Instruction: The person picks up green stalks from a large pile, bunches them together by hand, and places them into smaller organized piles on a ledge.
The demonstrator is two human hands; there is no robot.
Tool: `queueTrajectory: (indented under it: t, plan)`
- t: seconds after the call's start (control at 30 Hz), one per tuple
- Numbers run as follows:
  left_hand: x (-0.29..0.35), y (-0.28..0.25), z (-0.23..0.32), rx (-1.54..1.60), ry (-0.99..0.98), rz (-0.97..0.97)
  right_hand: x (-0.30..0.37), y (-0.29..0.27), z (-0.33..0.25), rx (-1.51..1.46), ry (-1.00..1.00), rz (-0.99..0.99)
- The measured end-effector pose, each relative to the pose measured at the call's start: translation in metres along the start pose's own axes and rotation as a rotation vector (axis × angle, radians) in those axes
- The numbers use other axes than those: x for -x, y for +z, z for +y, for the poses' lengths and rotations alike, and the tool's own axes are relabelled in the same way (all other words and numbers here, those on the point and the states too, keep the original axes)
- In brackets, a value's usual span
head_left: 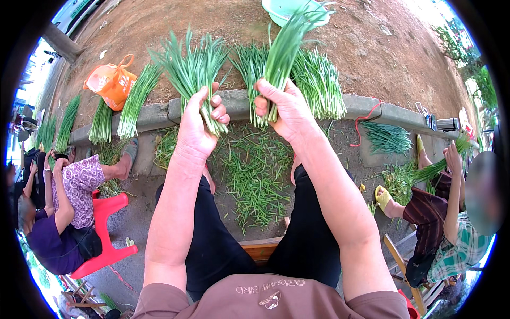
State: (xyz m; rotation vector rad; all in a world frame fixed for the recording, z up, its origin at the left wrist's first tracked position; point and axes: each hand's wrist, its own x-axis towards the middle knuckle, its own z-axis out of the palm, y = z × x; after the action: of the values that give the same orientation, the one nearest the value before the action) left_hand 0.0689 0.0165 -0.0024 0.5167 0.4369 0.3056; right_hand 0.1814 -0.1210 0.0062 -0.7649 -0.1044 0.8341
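Raised in front of me, my left hand is closed round the lower stalks of a fanned-out bunch of garlic chives. Its pale cut ends poke out below my fingers. My right hand grips a second, denser bunch of chives, tilted with its leaf tips toward the upper right and a little blurred. The two bunches are apart at stalk level. Behind my right hand, a large pile of chives leans over the stone curb, and a smaller pile lies between my hands. Chive scraps litter the ground between my feet.
A stone curb crosses ahead, with an orange bag and more chive bundles at left. A green basin sits on the dirt. People handling chives sit on both sides, one on a red plastic chair.
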Motion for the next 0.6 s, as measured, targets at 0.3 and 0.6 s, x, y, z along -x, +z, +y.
queueTrajectory:
  t: [0.3,0.6]
  plan:
    - [-0.001,0.006,-0.011,-0.115,0.025,0.014,0.007,0.009,0.009,0.384,0.04,-0.211]
    - [0.005,0.016,-0.01,-0.269,0.127,0.095,0.013,0.017,0.007,0.404,0.011,-0.172]
